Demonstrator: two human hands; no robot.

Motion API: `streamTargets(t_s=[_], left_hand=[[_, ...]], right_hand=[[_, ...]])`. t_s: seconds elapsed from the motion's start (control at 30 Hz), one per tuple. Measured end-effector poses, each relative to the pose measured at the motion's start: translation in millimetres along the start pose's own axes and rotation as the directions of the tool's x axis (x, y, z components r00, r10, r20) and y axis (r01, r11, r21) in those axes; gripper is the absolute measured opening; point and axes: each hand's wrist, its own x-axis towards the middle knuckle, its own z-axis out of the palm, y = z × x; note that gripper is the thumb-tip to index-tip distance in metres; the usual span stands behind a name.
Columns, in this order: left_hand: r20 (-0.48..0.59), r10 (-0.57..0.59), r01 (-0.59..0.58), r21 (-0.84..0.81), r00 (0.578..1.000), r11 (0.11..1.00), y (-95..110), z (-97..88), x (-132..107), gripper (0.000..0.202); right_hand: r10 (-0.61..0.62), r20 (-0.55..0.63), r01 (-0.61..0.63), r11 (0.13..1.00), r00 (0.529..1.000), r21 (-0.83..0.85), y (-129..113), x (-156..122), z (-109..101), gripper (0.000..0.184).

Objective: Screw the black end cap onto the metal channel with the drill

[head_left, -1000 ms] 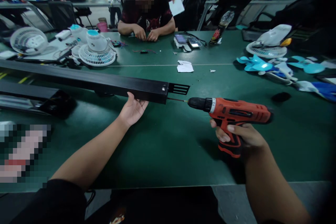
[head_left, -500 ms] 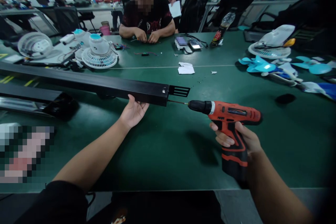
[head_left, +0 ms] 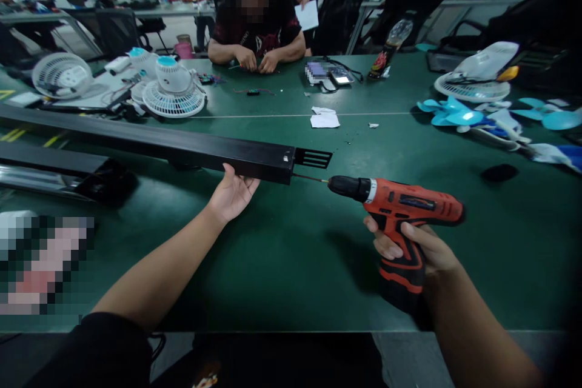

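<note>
A long black metal channel [head_left: 182,148] runs from the left edge to the middle of the green table [head_left: 282,254]. My left hand [head_left: 231,193] cups it from below near its right end, fingers wrapped round the underside. My right hand [head_left: 411,248] grips the handle of an orange cordless drill [head_left: 402,209]. The drill's thin bit [head_left: 310,178] points left and meets the channel's end face, just below a small slotted bracket [head_left: 313,158].
Across the table a seated person works with both hands [head_left: 257,60]. White desk fans [head_left: 170,94] lie at the back left, blue fan blades [head_left: 454,115] and another fan [head_left: 473,76] at the right. Paper scraps [head_left: 324,118] and a second black rail [head_left: 54,173] also rest on the table.
The drill and my right hand shifted slightly, first lifting and tilting, then settling a little lower and to the right. My left hand stayed under the channel.
</note>
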Motion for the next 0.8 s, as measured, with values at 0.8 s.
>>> streamTargets(t_s=[0.8], left_hand=[[0.008,-0.006,0.006,-0.011,1.000,1.000,-1.3,-2.3,1.2,0.064]], right_hand=[[-0.116,-0.022,0.117,0.993,0.993,0.022,4.3,5.5,-0.3,0.048]])
